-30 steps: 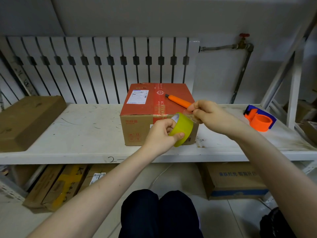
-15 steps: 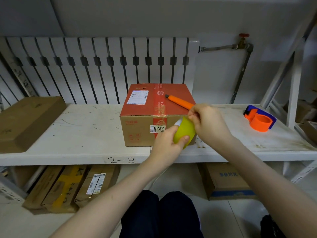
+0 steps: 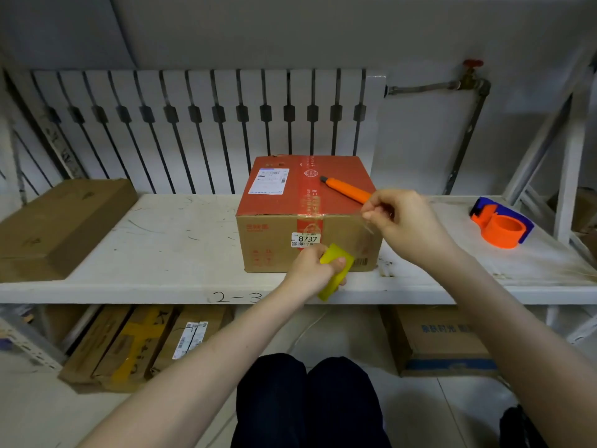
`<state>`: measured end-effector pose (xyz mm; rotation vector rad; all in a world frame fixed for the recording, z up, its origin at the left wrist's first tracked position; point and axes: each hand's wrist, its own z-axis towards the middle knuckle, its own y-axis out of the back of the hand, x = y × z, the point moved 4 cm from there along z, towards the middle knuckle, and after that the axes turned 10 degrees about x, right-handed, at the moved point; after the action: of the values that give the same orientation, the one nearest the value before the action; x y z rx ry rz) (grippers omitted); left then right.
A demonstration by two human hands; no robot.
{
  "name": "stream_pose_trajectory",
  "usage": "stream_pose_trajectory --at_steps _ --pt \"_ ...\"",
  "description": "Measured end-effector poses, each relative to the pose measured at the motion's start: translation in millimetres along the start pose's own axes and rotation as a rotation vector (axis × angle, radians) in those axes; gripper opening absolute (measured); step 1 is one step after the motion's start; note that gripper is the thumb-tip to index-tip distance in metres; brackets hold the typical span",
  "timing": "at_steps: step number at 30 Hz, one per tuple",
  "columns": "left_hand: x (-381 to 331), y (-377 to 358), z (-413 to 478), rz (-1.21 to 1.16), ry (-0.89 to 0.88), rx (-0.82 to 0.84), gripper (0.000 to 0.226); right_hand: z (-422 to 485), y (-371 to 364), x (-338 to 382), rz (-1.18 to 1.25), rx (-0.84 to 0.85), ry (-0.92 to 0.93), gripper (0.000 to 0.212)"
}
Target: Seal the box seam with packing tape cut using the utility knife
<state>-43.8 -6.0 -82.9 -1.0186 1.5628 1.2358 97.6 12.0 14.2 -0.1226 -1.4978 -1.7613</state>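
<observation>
Left hand [image 3: 308,270]: grip round yellow tape roll [image 3: 336,273]
Right hand [image 3: 403,221]: grip pinching clear tape strip [image 3: 362,231] — stretched from roll
Utility knife [image 3: 347,190]: on box [image 3: 274,240]

Behind the left grip [image 3: 310,270] and right grip [image 3: 403,221], the forearms [image 3: 210,350] are bare; dark navy trousers [image 3: 271,402] below.

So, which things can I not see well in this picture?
All in the head view:
Knife: its rear end is hidden behind the right hand.
Tape roll: partly covered by the left hand; its core is unseen.
Shipping label on the box: print too small to read.
Pulled tape strip: see-through, edges unclear.
</observation>
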Motion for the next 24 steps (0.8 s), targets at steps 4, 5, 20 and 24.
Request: stream_pose_trajectory --at_steps 4,5,20,24 --pt "-3.8 4.4 5.7 0.049 -0.057 -0.065 0.043 -9.4 -1.8 25.1 -0.107 0.161 0.117 0.008" --pt "-7.4 3.0 6.1 0.054 -0.115 -0.054 0.047 -11.0 -0.7 29.2 -0.110 0.171 0.123 0.007" --pt "-18.5 -0.5 2.5 -0.146 -0.279 -0.114 0.005 -18.7 11.9 35.1 -0.212 -0.043 0.168 0.008" --pt "-17.5 -2.8 2.6 -0.114 -0.260 -0.085 0.010 -12.9 25.6 25.0 -0.116 -0.169 0.055 0.013"
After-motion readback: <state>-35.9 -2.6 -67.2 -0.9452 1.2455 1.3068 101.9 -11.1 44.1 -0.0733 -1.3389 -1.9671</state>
